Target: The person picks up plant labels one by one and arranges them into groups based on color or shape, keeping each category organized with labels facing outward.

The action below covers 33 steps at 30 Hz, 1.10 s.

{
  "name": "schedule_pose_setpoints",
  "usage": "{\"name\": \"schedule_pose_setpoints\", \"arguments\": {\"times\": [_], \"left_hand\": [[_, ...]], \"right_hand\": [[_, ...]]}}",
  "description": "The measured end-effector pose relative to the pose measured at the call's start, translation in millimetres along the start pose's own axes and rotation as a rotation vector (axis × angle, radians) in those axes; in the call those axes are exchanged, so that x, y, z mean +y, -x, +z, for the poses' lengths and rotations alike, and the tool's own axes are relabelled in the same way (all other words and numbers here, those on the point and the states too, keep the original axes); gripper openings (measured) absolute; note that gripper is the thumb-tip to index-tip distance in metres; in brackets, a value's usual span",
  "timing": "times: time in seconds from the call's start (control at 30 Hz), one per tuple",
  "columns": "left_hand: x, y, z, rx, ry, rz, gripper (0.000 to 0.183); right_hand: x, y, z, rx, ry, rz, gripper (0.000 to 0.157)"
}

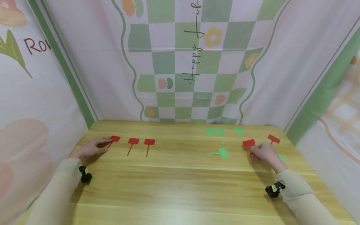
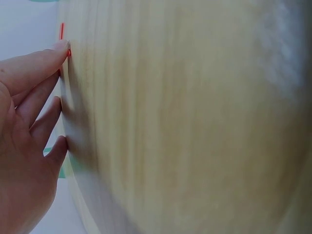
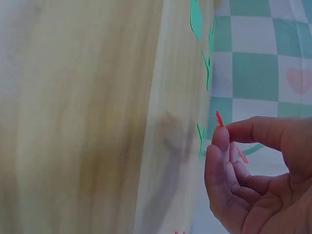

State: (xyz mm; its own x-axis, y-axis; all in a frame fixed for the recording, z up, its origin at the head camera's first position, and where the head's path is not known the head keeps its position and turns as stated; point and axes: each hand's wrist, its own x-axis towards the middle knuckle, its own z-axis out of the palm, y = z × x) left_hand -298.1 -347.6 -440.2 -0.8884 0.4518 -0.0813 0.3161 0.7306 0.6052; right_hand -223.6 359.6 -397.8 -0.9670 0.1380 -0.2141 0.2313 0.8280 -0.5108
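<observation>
At the table's left, my left hand [image 1: 91,147] reaches out with fingers fairly straight, fingertips on a red T-shaped plant label [image 1: 115,138]. In the left wrist view, red bits of that label [image 2: 62,31] show past the fingertips. Two more red labels [image 1: 133,141] [image 1: 150,142] lie to its right, stems toward me. On the right side, my right hand [image 1: 264,152] pinches another red label [image 1: 248,143] between thumb and index finger. The right wrist view shows this label's red edge [image 3: 219,118] above the fingertips, raised off the table, other fingers curled.
Several green plant labels [image 1: 223,152] lie at the table's centre right and back. One red label [image 1: 274,139] is beyond my right hand, and a green one [image 1: 281,157] is partly hidden beside it. Patterned curtains [image 1: 197,62] enclose the wooden table [image 1: 168,184] at the back and sides.
</observation>
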Motion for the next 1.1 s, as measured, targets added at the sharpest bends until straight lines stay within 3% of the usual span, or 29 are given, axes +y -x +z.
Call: {"name": "schedule_pose_setpoints", "arguments": {"times": [0.33, 0.73, 0.97, 1.1], "left_hand": [[-0.1, 0.6, -0.8, 0.002, -0.01, 0.013, 0.057], [-1.2, -0.2, -0.3, 0.01, -0.023, 0.021, 0.057], [-1.1, -1.6, 0.3, 0.022, -0.027, 0.028, 0.057], [-2.0, -1.9, -0.1, 0.021, -0.024, 0.027, 0.057]], "right_hand": [[-1, 18, 6.4, 0.028, 0.042, -0.053, 0.033], [-1, 38, 16.5, -0.026, -0.078, -0.072, 0.028], [-6, 47, 26.7, -0.093, -0.249, -0.057, 0.032], [-12, 53, 32.2, -0.123, -0.289, -0.061, 0.032]]}}
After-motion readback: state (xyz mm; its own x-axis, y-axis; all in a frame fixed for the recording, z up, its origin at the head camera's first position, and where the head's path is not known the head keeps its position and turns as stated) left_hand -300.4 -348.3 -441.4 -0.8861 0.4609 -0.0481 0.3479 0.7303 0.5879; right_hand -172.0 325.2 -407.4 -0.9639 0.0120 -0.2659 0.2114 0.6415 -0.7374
